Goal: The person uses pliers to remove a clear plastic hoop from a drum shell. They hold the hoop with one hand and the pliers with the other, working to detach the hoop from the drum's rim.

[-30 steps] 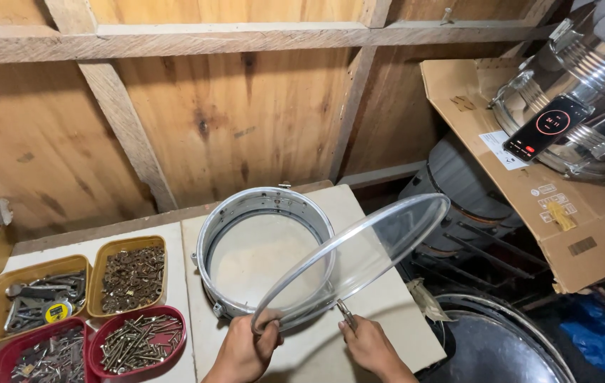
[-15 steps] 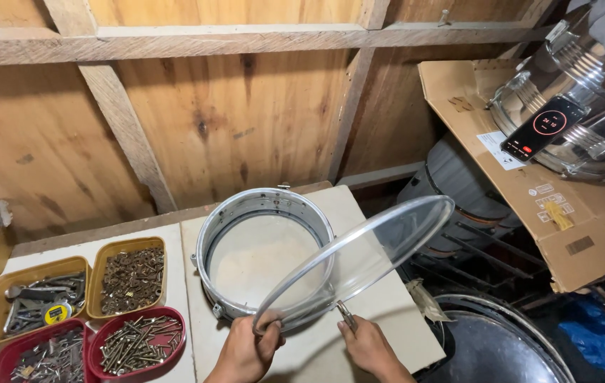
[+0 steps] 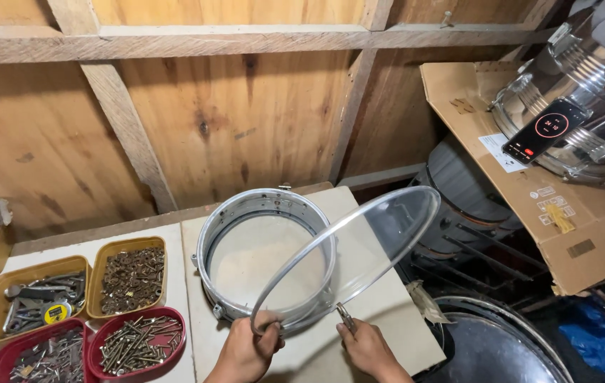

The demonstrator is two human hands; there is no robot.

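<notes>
A: What could go wrong here?

B: The clear drum skin (image 3: 359,259) is big and held only at its near edge. It is tilted up, so it could slip and fall onto the metal drum shell (image 3: 263,259) or off the table (image 3: 394,333). That is my guess.

A: Who holds it?

B: The left hand (image 3: 249,351), at the bottom middle of the frame. Its fingers (image 3: 270,335) are wrapped tight around the hoop of the skin.

A: And the right hand (image 3: 370,349)?

B: It is just beside the skin's rim, at the bottom, a bit right. Its fingers are closed on a small metal key (image 3: 345,315), and the key could scratch or poke the skin.

A: Where is the skin?

B: In the middle of the frame. It leans over the shell, near edge low, far edge high toward the right.

A: What is on the left?

B: Trays of screws (image 3: 136,344) and washers (image 3: 131,273), at the lower left.
</notes>
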